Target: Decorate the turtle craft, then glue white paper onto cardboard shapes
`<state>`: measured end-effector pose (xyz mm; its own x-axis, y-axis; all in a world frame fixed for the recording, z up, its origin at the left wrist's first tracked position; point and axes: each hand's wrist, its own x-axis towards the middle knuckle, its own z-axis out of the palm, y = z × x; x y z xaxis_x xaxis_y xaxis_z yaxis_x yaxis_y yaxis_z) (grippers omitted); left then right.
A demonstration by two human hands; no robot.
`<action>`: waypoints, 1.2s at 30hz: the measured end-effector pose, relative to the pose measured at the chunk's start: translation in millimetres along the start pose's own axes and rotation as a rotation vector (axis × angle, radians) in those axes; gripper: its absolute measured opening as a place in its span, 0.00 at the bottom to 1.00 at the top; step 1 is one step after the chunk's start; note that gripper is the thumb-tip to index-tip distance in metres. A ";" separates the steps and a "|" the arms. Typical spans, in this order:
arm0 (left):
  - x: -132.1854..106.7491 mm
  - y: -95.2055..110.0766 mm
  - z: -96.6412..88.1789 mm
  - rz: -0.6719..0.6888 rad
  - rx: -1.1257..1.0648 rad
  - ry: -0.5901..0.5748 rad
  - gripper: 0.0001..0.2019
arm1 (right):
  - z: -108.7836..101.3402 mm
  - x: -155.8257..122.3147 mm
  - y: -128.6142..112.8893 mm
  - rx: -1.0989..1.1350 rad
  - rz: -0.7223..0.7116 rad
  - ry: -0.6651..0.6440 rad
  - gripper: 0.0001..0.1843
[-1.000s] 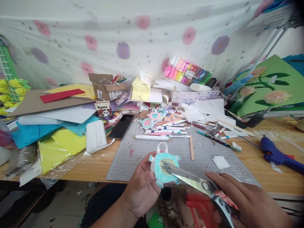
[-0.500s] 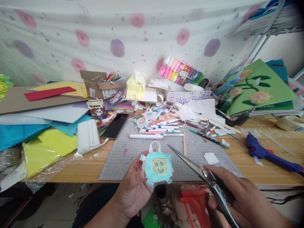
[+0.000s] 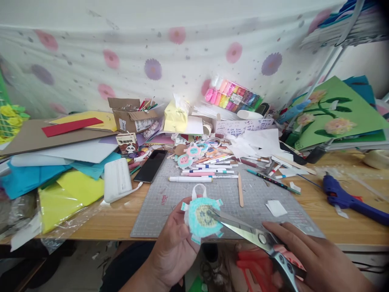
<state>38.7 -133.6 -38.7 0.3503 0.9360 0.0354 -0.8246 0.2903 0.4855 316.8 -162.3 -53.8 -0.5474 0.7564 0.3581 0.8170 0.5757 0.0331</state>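
Observation:
My left hand (image 3: 174, 245) grips a small round teal paper craft (image 3: 201, 217) with a yellow middle, little side tabs and a white loop on top, held just in front of the table edge. My right hand (image 3: 313, 259) is closed round the handles of metal scissors (image 3: 246, 232). The scissor blades point left and their tips lie over the right side of the craft's face. Both hands hover low, before the grey cutting mat (image 3: 170, 207).
On the mat lie several markers (image 3: 206, 172), a wooden stick (image 3: 240, 189) and a white scrap (image 3: 276, 208). A phone (image 3: 150, 165) and white case (image 3: 116, 179) sit left, coloured paper sheets (image 3: 60, 190) beyond. A blue glue gun (image 3: 349, 198) lies right. A red bag (image 3: 258, 267) hangs below.
The scissors, held clear to the right half a second ago, have swung back left so their tips rest on the craft again. The craft has shifted slightly right in my left hand.

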 end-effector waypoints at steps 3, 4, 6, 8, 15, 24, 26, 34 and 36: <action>0.1 -0.3 1.4 0.008 0.005 -0.011 0.17 | 7.7 -1.7 -1.3 0.004 0.022 0.018 0.24; 0.2 -0.2 1.8 0.007 0.010 -0.007 0.17 | 10.0 -2.3 -1.5 0.013 0.023 0.021 0.24; 0.5 0.3 1.8 -0.001 0.022 0.009 0.18 | 13.3 -3.3 -1.0 0.029 -0.001 0.032 0.24; 0.6 1.4 -0.3 -0.014 0.025 0.028 0.19 | 14.6 -4.0 1.2 0.032 0.003 0.049 0.26; 5.1 10.3 -11.8 0.014 0.050 0.212 0.09 | 6.7 -0.4 29.0 -0.124 0.119 0.021 0.24; 8.6 15.8 -9.6 0.004 0.110 0.395 0.08 | 4.9 -0.1 77.0 -0.290 0.350 -0.154 0.22; 8.7 15.9 -8.3 0.004 0.103 0.383 0.09 | 5.8 -2.1 84.9 -0.271 0.387 -0.181 0.23; 4.8 15.2 -4.3 0.001 0.067 0.333 0.11 | 6.5 0.8 91.5 -0.143 0.436 -0.195 0.24; 2.9 14.5 -4.3 -0.001 0.061 0.312 0.12 | 7.6 1.8 92.5 -0.130 0.440 -0.214 0.25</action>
<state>25.9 -125.8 -35.3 0.1903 0.9542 -0.2307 -0.7926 0.2880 0.5375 390.0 -105.3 -57.2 -0.1599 0.9732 0.1655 0.9870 0.1549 0.0425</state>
